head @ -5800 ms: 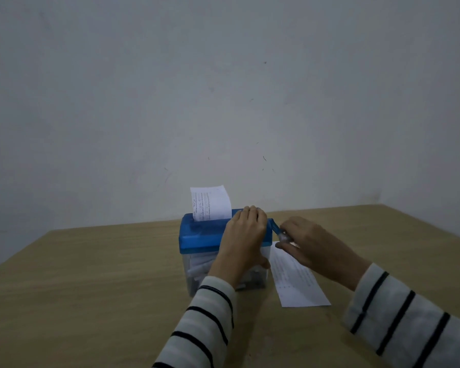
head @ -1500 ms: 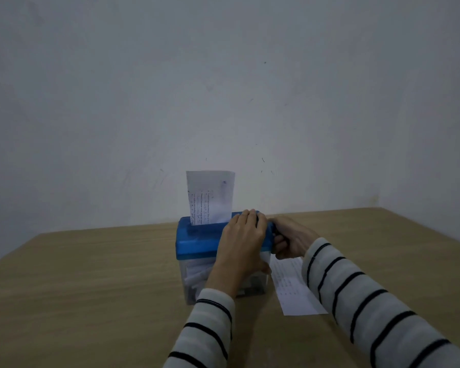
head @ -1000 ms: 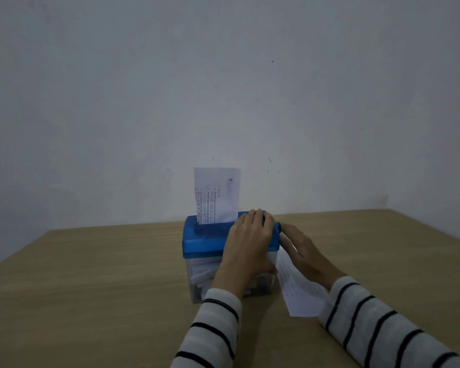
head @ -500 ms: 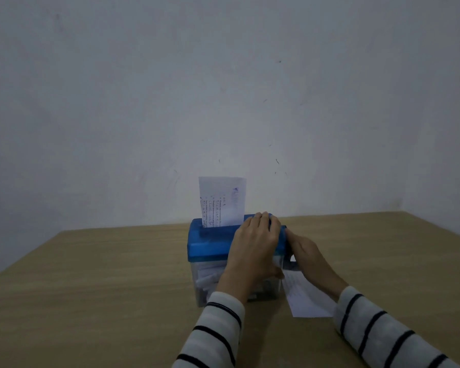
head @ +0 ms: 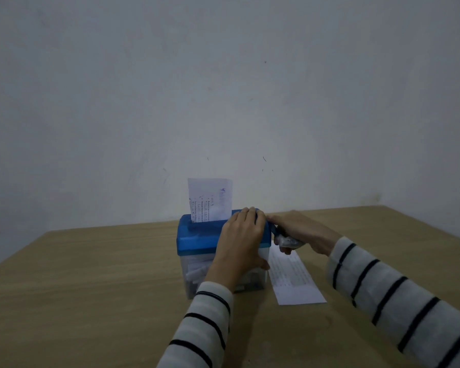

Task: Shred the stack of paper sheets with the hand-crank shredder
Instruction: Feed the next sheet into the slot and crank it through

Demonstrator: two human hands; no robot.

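Since a moment ago our right hand [head: 298, 231] has swung the crank handle [head: 286, 240] round, and the sheet [head: 210, 199] stands a little lower in the slot. Nearest us, spare flat printed sheets [head: 294, 281] lie on the wooden counter [head: 91, 288], their long axis running away from us. Our left hand [head: 241, 244] grips the shredder [head: 199, 240], its blue lid smooth plastic over a clear bin. The right hand clasps the handle.
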